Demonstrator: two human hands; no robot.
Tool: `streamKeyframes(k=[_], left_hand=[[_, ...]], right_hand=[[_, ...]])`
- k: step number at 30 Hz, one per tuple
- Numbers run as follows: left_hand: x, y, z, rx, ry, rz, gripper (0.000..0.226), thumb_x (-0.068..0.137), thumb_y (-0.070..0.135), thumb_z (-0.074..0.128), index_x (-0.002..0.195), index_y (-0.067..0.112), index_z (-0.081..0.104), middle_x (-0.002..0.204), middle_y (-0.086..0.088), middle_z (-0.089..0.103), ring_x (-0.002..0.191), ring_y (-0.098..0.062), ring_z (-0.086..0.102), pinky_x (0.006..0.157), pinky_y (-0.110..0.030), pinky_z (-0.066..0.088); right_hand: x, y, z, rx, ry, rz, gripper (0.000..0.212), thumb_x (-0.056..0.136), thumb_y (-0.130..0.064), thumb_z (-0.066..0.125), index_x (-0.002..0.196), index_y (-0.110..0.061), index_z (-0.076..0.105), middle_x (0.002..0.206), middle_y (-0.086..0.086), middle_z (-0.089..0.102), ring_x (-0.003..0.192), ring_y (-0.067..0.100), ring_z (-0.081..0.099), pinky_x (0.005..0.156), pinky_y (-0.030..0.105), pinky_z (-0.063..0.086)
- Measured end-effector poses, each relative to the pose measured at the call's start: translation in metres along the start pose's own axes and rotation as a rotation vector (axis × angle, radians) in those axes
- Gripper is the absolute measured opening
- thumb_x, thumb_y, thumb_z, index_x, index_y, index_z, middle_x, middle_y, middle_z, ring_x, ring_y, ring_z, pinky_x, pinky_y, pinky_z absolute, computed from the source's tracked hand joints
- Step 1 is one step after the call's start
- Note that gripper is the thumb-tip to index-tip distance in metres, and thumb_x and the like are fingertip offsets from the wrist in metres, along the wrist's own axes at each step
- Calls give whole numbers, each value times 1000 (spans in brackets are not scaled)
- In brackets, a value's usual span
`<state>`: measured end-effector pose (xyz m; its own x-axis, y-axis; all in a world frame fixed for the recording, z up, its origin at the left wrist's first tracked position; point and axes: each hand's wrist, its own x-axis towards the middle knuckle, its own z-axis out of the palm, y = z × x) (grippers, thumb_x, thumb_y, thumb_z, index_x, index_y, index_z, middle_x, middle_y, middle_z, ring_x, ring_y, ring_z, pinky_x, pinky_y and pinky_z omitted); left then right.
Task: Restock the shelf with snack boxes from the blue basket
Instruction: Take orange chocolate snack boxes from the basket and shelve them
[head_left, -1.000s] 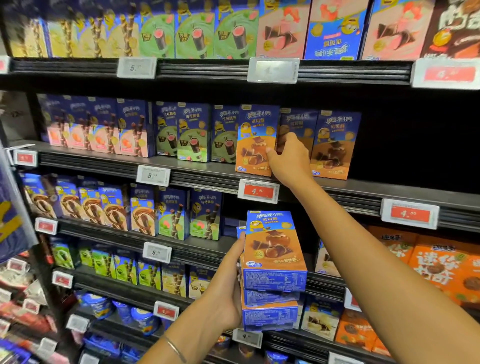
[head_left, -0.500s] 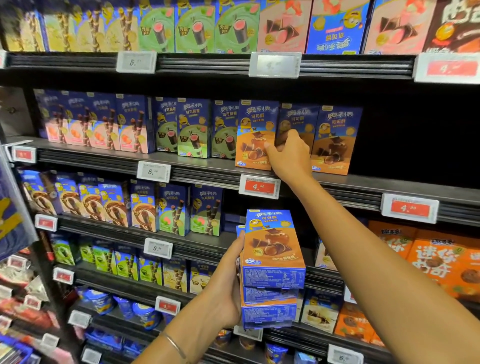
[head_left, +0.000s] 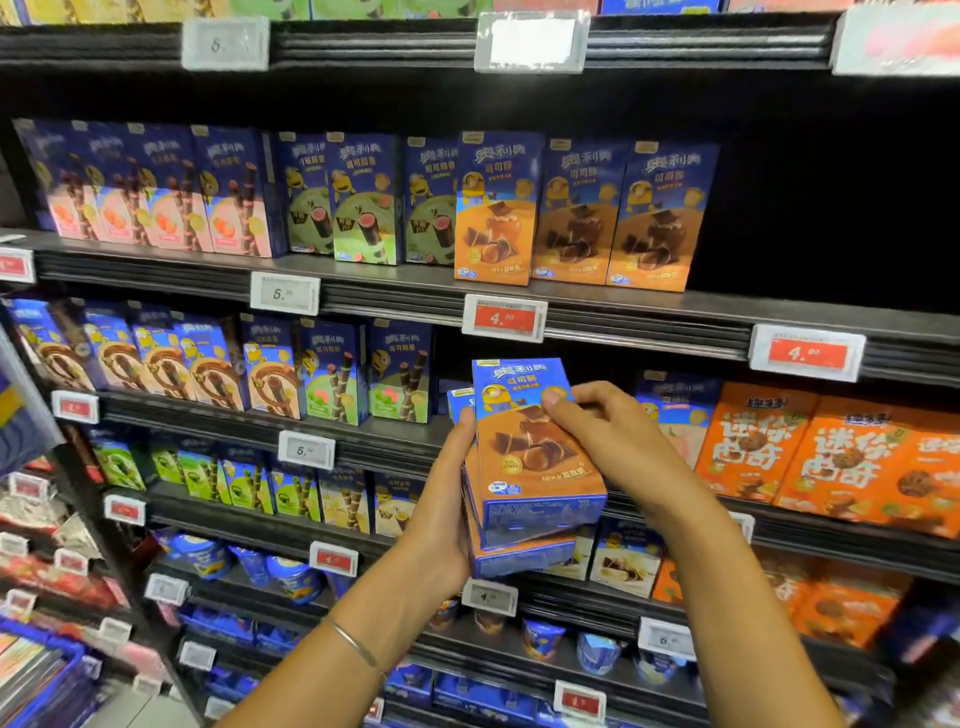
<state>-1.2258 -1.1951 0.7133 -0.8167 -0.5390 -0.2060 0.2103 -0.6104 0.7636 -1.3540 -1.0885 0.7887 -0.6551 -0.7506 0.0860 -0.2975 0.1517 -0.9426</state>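
Observation:
My left hand (head_left: 447, 499) grips a small stack of blue-and-orange snack boxes (head_left: 530, 467) from the left side and below, held in front of the third shelf. My right hand (head_left: 613, 441) pinches the top box of that stack at its upper right edge, thumb on the front face. On the shelf above stand three matching orange boxes (head_left: 576, 215) in a row, beside green (head_left: 363, 202) and pink ones. A dark gap (head_left: 810, 223) opens to the right of them. The blue basket (head_left: 36, 670) shows at the bottom left corner.
Price tags (head_left: 505, 318) line every shelf edge. Orange biscuit packs (head_left: 831, 452) fill the right of the third shelf. Cups and more boxes crowd the lower shelves. A side rack with packets stands at the far left.
My right hand has left the orange box on the upper shelf and come down onto the top box of the stack. The camera view has tilted downward.

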Motion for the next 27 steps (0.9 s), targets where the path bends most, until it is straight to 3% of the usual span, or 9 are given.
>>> streamKeyframes(k=[4,8,14,18,23,27], left_hand=[[-5,-3,4,35,9,49,62,95,72,59,131,24,76,135,-15,73,121,-37,72,91,-49,62],[-8,-3,6,27,10,79,55,97,65,60,126,22,78,133,-17,73,116,-37,74,82,-44,64],[-11,-2,5,32,-34,94,51,90,60,68,114,18,83,121,-21,77,99,-36,79,76,-44,64],[-18,-2,12,30,-46,88,70,85,55,73,136,7,66,122,-24,75,97,-39,79,76,-46,64],[-26,-3,24,50,-84,99,75,85,55,71,142,8,60,124,-22,75,100,-38,78,77,-45,64],[-27,-3,31,54,-99,127,67,91,51,68,142,8,60,127,-22,74,104,-39,77,81,-46,64]], right_hand=[[-9,-6,-5,27,-34,5,32,92,-44,68,110,-17,65,85,5,78,73,16,76,71,36,58],[-17,-23,-18,58,-25,-60,26,93,-33,70,115,-19,64,89,9,77,79,21,77,75,42,59],[-7,-67,-44,221,128,-261,27,94,-20,69,120,-16,61,98,6,75,80,16,76,55,22,57],[21,-91,-60,244,344,-408,25,95,-19,69,117,-19,59,100,-5,73,79,1,73,54,14,52],[70,-102,-68,223,537,-461,24,91,-27,71,106,-33,53,104,-8,71,94,8,73,80,41,62],[105,-104,-64,170,566,-421,30,90,-26,72,112,-26,52,108,-4,68,99,12,70,86,44,61]])
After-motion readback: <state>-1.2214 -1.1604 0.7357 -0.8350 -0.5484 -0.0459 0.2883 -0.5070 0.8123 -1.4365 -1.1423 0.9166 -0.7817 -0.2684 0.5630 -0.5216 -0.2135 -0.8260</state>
